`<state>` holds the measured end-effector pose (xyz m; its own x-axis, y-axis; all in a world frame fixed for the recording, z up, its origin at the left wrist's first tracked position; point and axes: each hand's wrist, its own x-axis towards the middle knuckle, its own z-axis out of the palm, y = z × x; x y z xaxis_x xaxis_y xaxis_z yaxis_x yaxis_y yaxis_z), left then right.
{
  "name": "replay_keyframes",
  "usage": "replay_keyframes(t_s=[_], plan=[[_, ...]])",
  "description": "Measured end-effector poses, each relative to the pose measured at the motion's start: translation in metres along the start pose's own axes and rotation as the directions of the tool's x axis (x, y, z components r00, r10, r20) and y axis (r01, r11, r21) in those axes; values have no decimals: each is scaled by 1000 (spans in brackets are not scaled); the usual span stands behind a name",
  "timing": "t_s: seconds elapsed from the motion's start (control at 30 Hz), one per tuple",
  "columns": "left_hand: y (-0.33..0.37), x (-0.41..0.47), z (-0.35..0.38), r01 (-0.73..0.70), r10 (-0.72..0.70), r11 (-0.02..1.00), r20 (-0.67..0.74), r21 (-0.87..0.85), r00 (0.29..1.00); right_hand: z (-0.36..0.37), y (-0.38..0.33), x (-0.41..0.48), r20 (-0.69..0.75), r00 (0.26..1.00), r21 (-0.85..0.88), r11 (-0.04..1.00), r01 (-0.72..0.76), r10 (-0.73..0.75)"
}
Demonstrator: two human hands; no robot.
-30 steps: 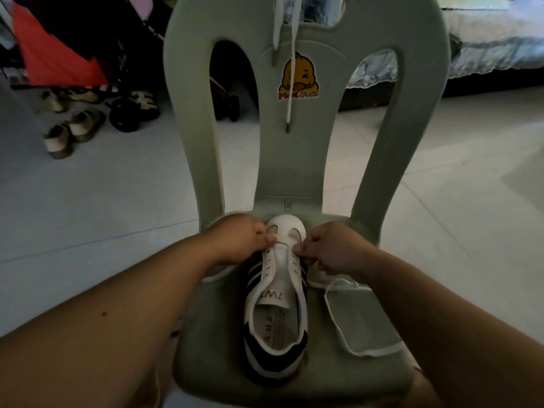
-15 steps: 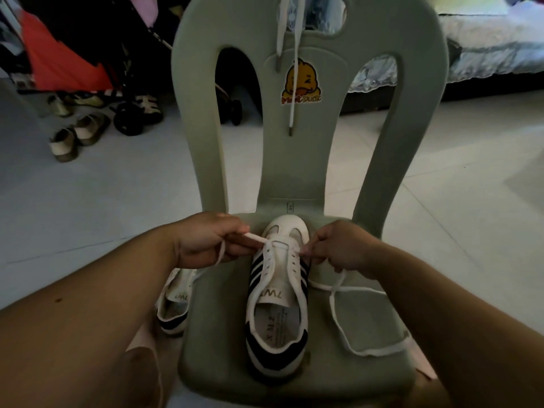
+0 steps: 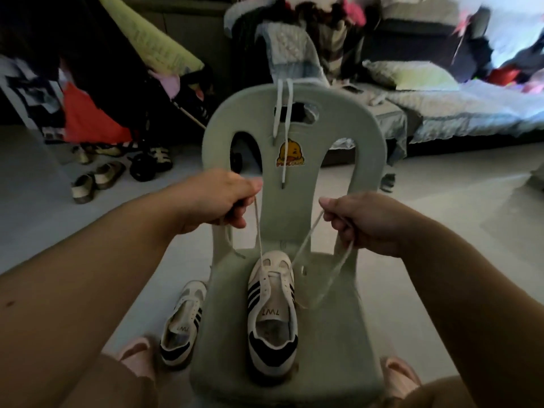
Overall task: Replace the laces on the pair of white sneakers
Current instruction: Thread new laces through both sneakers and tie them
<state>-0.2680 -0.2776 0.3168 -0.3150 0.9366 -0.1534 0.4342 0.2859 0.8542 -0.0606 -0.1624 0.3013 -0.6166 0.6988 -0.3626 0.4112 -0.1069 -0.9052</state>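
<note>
A white sneaker (image 3: 272,316) with dark stripes lies on the seat of a pale green plastic chair (image 3: 329,334), toe toward the backrest. A white lace (image 3: 306,245) runs through its front eyelets and rises in two strands. My left hand (image 3: 219,200) grips the left strand above the seat. My right hand (image 3: 362,220) grips the right strand at about the same height. The second sneaker (image 3: 184,322) lies on the floor left of the chair. Another white lace (image 3: 284,113) hangs over the top of the backrest.
My feet in pink slippers (image 3: 138,356) rest on the floor at both sides of the chair. Several shoes (image 3: 97,179) and a stroller wheel (image 3: 144,169) sit at the back left. A bed (image 3: 456,113) with bedding fills the back right.
Both hands have risen from the sneaker's toe and pulled the two lace strands up and apart. The view has tilted up, showing more of the room.
</note>
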Motion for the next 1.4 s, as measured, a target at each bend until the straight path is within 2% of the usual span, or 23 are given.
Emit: replay_keyframes(t_s=[0.13,0.27,0.4,0.47,0.53,0.63,0.77,0.93,1.03,1.2,1.27,1.33,1.4], plan=[[35,-17,-18,-42,41,999,-47,-19,998,0,-33,-19,-4,999,31,998,48,-48],[66,-38,-32,-103,102,995,-90,-14,991,4,-64,-44,-56,993,137,984,113,-106],[81,-51,-30,-143,144,990,-90,15,985,10,-82,-62,-95,977,-1,982,191,-190],[83,-55,-23,-161,169,984,-118,73,979,14,-81,-64,-104,971,-107,973,205,-216],[79,-57,-17,-153,160,987,-141,57,977,18,-74,-64,-119,970,-157,969,191,-211],[73,-57,-11,-134,128,990,-145,-37,981,22,-64,-61,-120,976,-106,980,167,-179],[82,-54,-16,-157,143,985,-168,-78,975,22,-77,-64,-102,966,31,970,242,-238],[111,-52,-32,-240,231,971,-211,-17,950,16,-120,-78,-99,951,157,939,307,-294],[123,-52,-38,-264,256,965,-210,-10,944,15,-142,-86,-119,930,165,917,364,-347],[125,-55,-32,-257,228,961,-227,-107,947,15,-156,-95,-200,869,100,873,478,-453],[118,-54,-26,-237,181,932,-217,-272,959,17,-148,-89,-263,846,23,874,486,-464],[108,-50,-20,-176,94,861,-189,-478,977,23,-130,-78,-295,844,-56,889,454,-449],[88,-43,-12,-102,-3,801,-175,-590,985,30,-102,-63,-314,851,-108,906,409,-421]])
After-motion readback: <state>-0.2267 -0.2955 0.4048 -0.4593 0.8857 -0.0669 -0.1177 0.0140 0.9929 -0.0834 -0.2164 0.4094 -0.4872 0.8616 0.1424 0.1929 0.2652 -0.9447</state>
